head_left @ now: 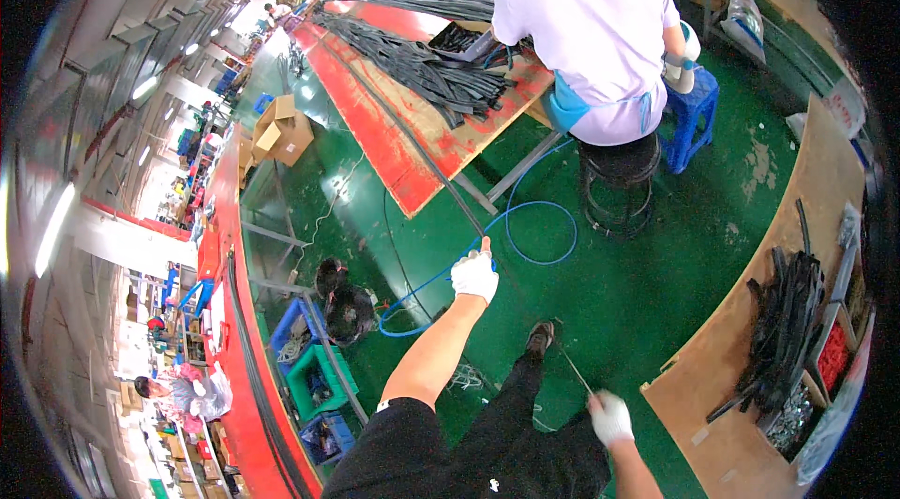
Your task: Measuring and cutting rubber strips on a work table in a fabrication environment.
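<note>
My left hand [475, 275], in a white glove, reaches forward over the green floor with its fingers closed. It grips a long black strip [415, 141], which runs back from the hand along the red tabletop. A blue hose [541, 204] loops on the floor and passes by this hand; I cannot tell whether they touch. Lower and to the right, my right hand [611, 417], also gloved in white, is closed around a thin rod [573, 366]. The rod slants up and left toward my shoe.
Ahead, a red table [375, 135] bears bundles of black strips [412, 58]. A co-worker [591, 39] sits there on a black stool [619, 185], beside a blue stool [692, 119]. At right, a wooden table [698, 405] carries more black strips [786, 321]. Crates [319, 377] stand at lower left.
</note>
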Demonstrator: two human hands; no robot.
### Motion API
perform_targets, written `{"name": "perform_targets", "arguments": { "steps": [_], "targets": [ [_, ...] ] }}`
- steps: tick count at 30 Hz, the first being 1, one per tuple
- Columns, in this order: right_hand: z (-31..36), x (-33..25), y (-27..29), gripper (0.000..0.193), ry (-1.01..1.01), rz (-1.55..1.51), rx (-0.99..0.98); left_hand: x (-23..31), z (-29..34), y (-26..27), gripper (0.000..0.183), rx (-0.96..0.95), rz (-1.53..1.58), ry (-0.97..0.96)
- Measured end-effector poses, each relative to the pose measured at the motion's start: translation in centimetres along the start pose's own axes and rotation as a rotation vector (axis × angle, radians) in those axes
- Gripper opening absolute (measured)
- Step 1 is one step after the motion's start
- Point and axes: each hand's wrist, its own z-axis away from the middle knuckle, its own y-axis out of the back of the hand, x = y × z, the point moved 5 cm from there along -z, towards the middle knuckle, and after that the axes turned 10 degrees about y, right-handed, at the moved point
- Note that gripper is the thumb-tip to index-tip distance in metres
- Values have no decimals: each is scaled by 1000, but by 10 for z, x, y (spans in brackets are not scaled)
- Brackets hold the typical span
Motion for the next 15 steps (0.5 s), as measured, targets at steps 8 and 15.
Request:
{"name": "perform_targets", "arguments": {
  "steps": [8, 15],
  "targets": [
    [-104, -75, -35, 44, 28, -119, -114, -21, -13, 17, 77, 4, -15, 2],
    [102, 7, 25, 30, -298, -297, -70, -26, -12, 19, 73, 5, 57, -67]
  ]
}}
